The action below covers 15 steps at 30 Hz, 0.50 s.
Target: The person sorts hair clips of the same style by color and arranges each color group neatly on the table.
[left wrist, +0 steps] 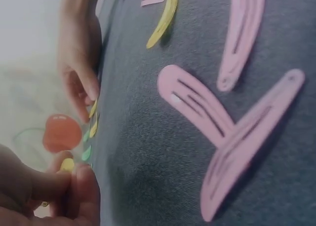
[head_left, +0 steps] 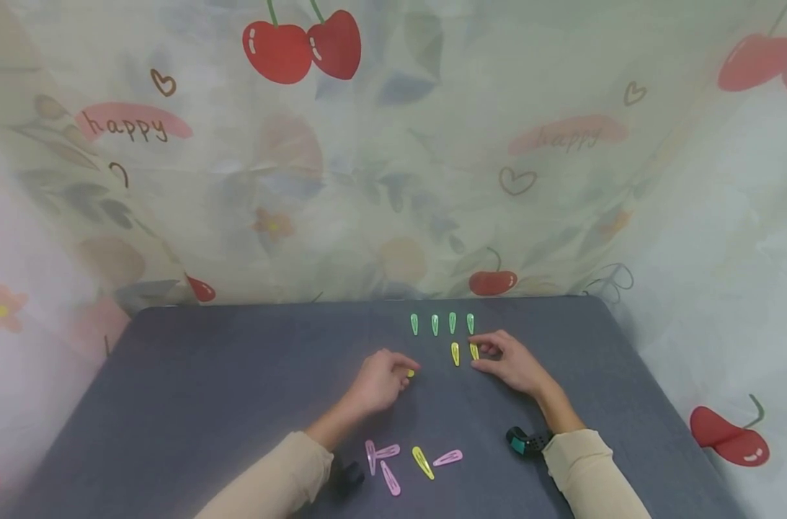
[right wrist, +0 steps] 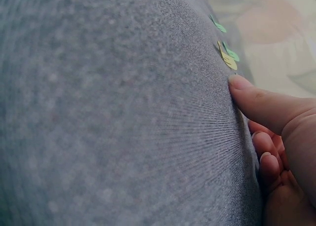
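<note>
My left hand [head_left: 379, 380] pinches a yellow hair clip [left wrist: 67, 164] above the table, and most of that clip is hidden by the fingers. Farther right, my right hand [head_left: 513, 364] has its thumb and forefinger at the two ends of another yellow hair clip [head_left: 474, 351] lying on the cloth. Just left of it lies a second yellow clip [head_left: 455, 354], upright and parallel. Behind these, several green hair clips [head_left: 435, 325] form a row. In the right wrist view the thumb [right wrist: 261, 100] hides the clip at my right hand.
Near the front, several pink hair clips [head_left: 390, 478] lie scattered, two of them crossing. A loose yellow clip [head_left: 423, 463] lies among them. Dark grey cloth [head_left: 238, 375] covers the table. A patterned curtain [head_left: 367, 180] hangs behind it and at both sides.
</note>
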### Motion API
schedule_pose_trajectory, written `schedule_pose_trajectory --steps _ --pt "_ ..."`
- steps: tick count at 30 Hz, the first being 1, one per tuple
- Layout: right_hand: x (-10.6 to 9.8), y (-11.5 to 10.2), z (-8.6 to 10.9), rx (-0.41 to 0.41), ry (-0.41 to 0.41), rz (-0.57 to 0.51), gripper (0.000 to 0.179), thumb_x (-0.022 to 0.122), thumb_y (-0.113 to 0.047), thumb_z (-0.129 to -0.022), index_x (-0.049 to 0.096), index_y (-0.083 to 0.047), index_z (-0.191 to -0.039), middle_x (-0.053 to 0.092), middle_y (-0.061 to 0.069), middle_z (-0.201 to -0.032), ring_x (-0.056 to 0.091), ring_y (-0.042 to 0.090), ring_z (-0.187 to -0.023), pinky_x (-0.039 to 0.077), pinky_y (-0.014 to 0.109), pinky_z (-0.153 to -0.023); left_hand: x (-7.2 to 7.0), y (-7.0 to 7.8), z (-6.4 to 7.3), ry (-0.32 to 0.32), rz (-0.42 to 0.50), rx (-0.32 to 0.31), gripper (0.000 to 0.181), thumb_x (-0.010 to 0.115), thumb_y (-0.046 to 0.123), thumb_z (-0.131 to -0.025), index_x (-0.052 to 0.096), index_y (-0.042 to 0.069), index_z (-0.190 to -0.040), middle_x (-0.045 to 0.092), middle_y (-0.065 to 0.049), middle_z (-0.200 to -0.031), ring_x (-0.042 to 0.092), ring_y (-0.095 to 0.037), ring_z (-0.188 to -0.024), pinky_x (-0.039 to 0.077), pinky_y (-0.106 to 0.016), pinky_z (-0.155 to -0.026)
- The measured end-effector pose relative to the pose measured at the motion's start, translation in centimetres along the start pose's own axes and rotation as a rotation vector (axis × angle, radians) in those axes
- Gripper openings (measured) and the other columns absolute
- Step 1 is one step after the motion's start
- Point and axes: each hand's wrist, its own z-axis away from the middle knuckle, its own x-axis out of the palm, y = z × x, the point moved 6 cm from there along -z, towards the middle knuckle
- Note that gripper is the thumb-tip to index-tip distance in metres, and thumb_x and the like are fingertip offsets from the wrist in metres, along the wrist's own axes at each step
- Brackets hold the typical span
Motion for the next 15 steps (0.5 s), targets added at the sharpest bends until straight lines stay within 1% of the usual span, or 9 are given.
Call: schedule_pose_trajectory --steps 2,4,6,9,12,15 --pt "0.00 -0.05 0.02 0.000 -0.001 -0.004 0.046 0.079 -0.029 -0.090 0.068 -0.016 -0.132 0.062 0.004 -0.110 0.057 0.016 -0.101 0.047 0.043 -0.093 -0.01 -0.18 -0.30 0.007 0.006 -0.023 0.020 0.058 0.003 -0.099 0.077 0.006 -0.103 0.074 -0.007 -0.089 0.056 -0.009 -0.069 0.045 -0.026 -0.065" --pt "0.00 -0.09 0.04 0.002 -0.002 -0.005 0.046 0.079 -0.029 -0.090 0.067 -0.016 -0.132 0.062 0.004 -0.111 0.057 0.017 -0.101 0.047 0.043 -0.093 -0.13 -0.30 -0.54 0.025 0.003 -0.036 0.017 0.061 0.005 -0.097 0.078 0.010 -0.099 0.076 -0.004 -0.093 0.061 -0.011 -0.075 0.048 -0.029 -0.069" --pt "-0.01 -0.11 0.06 0.006 -0.002 -0.005 0.046 0.079 -0.030 -0.090 0.067 -0.016 -0.132 0.062 0.003 -0.111 0.057 0.017 -0.101 0.047 0.043 -0.093 -0.28 -0.36 -0.72 0.039 -0.010 -0.035 0.014 0.067 0.007 -0.095 0.079 0.013 -0.094 0.078 -0.001 -0.096 0.065 -0.012 -0.082 0.051 -0.031 -0.073" --pt "0.00 -0.13 0.08 0.005 -0.004 -0.002 0.046 0.079 -0.030 -0.090 0.067 -0.016 -0.133 0.062 0.003 -0.111 0.057 0.017 -0.101 0.047 0.043 -0.093 -0.46 -0.43 -0.87 0.046 -0.023 -0.033 0.012 0.072 0.009 -0.091 0.081 0.017 -0.089 0.079 0.001 -0.094 0.070 -0.013 -0.088 0.054 -0.032 -0.076" --pt "0.00 -0.13 0.09 0.000 -0.005 -0.005 0.046 0.078 -0.030 -0.090 0.067 -0.016 -0.133 0.062 0.004 -0.111 0.057 0.017 -0.101 0.047 0.043 -0.093 -0.51 -0.39 -0.93 0.044 -0.037 -0.031 0.012 0.073 0.010 -0.091 0.082 0.017 -0.090 0.080 0.001 -0.095 0.071 -0.015 -0.091 0.055 -0.033 -0.079" --pt "0.00 -0.10 0.10 -0.001 -0.004 -0.011 0.046 0.078 -0.029 -0.090 0.067 -0.016 -0.133 0.062 0.003 -0.111 0.056 0.016 -0.101 0.047 0.042 -0.093 -0.43 -0.30 -0.97 0.043 -0.038 -0.032 0.013 0.071 0.009 -0.092 0.082 0.015 -0.095 0.080 -0.001 -0.099 0.072 -0.017 -0.093 0.055 -0.036 -0.080"
